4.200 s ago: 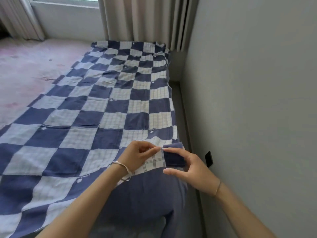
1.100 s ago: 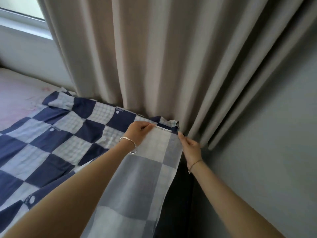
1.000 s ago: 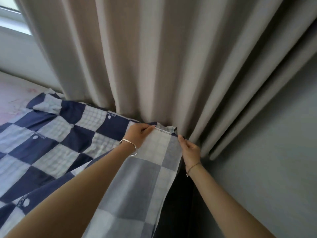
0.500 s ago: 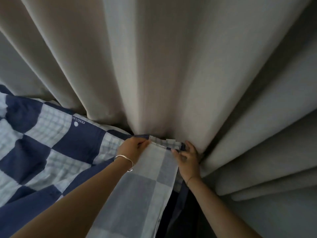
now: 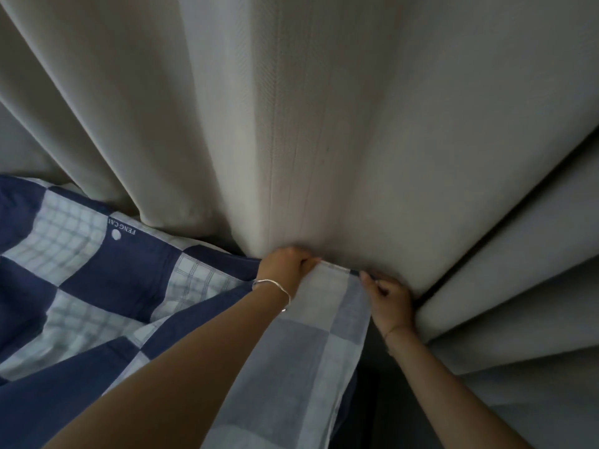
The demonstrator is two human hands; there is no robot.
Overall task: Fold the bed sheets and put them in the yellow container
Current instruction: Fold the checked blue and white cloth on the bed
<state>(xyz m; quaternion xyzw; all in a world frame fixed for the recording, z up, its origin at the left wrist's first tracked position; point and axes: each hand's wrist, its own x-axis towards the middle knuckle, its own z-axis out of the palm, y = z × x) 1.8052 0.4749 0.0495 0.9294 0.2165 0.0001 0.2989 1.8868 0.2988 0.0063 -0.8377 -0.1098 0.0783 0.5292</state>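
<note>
Corners of a navy-and-white checked bed sheet (image 5: 97, 286) were held at the foot of a beige curtain (image 5: 324, 124), whose heavy pleats filled the upper and right parts of the head view. The sheet was spread across the left side, its far edge tucked under the curtain's hem. One navy square was printed with a white dot and the letters FENG CAI (image 5: 121, 231).

A layer of the same sheet (image 5: 301, 367) was seen folded over, with its paler reverse side uppermost and the checks showing through faintly. This layer was stretched from the bottom of the view, between the two forearms, up to the curtain's hem, where its top edge was held taut between both hands.

The left hand (image 5: 285, 268) was closed on the left end of that edge, with the fingers curled and the cloth pinched at their tips. A thin silver bangle (image 5: 274, 284) was worn on the left wrist. The right hand (image 5: 390, 301) was closed on the right corner: its thumb (image 5: 367, 279) was laid against the edge and the other fingers were curled in behind it. A fine bracelet (image 5: 393, 330) was worn on the right wrist. Both hands were set close against the curtain. A dark gap (image 5: 372, 400) was seen below the right hand, beside the folded layer's right edge.
</note>
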